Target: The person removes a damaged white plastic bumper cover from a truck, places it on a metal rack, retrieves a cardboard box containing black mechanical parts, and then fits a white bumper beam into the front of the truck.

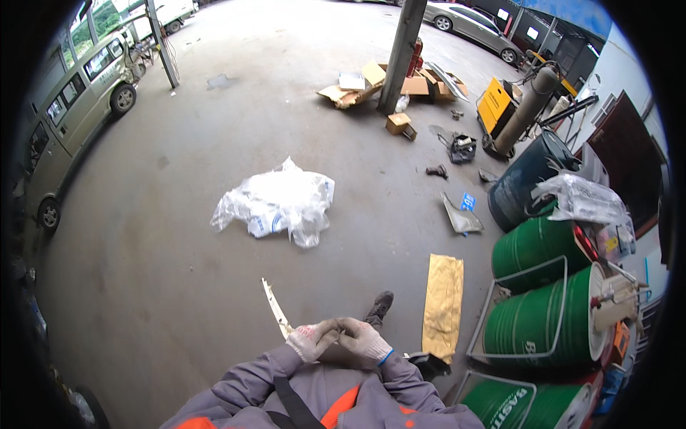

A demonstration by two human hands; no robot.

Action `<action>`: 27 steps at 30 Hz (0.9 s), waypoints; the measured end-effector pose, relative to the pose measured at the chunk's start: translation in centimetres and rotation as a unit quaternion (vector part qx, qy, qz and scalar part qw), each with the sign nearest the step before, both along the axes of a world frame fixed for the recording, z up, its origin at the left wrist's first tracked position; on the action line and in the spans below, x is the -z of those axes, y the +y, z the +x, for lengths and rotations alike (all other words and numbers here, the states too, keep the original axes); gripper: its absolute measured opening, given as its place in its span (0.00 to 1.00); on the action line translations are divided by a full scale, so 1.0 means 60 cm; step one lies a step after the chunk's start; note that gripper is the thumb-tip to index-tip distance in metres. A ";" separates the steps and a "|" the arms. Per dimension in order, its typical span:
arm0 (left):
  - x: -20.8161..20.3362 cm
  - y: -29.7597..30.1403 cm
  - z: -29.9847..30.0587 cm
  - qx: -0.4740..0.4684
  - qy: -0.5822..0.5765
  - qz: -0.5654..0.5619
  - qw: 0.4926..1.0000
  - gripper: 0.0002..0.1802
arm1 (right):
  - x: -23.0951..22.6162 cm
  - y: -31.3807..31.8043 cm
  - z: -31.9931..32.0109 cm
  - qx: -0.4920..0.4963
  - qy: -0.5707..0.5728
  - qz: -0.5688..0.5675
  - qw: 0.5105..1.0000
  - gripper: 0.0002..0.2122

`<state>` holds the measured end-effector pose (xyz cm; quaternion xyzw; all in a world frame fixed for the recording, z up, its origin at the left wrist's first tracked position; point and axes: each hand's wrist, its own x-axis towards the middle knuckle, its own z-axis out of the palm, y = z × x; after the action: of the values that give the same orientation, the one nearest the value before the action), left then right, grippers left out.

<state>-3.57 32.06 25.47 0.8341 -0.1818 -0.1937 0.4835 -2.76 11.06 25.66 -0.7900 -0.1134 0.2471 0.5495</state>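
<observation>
In white knit work gloves, my left hand (309,342) and my right hand (366,343) meet in front of my body. The fingers of both are closed and pressed together at the tips. Whatever they hold, if anything, is too small or hidden to make out. A narrow cream-white curved strip (274,304) rises just past my left hand; its lower end is hidden behind the glove, and I cannot tell if the hand touches it. Beyond my hands, a crumpled clear plastic sheet (282,204) lies on the grey floor.
A flattened brown paper piece (443,304) lies to the right, beside green drums (539,322) in metal frames. Farther off are cardboard boxes (400,125) by a post (401,57), a gas cylinder (525,111) and a yellow machine (495,107). A van (78,111) stands at left.
</observation>
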 end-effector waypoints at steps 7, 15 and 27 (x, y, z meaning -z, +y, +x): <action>0.012 -0.109 0.295 -0.087 -0.053 0.001 0.995 0.17 | 0.005 -0.107 0.354 -0.054 0.016 -0.022 0.998 0.19; -0.058 -0.198 0.625 -0.211 -0.048 -0.020 0.976 0.25 | -0.102 -0.174 0.757 -0.142 -0.020 -0.036 0.989 0.18; 0.015 -0.163 1.230 -0.217 -0.052 -0.060 0.973 0.28 | -0.050 -0.118 1.346 -0.113 0.036 0.027 0.993 0.15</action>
<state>70.23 22.28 24.57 0.8318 -0.0329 -0.0295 0.5533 78.01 3.98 28.67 -0.7472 -0.1888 0.3332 0.5432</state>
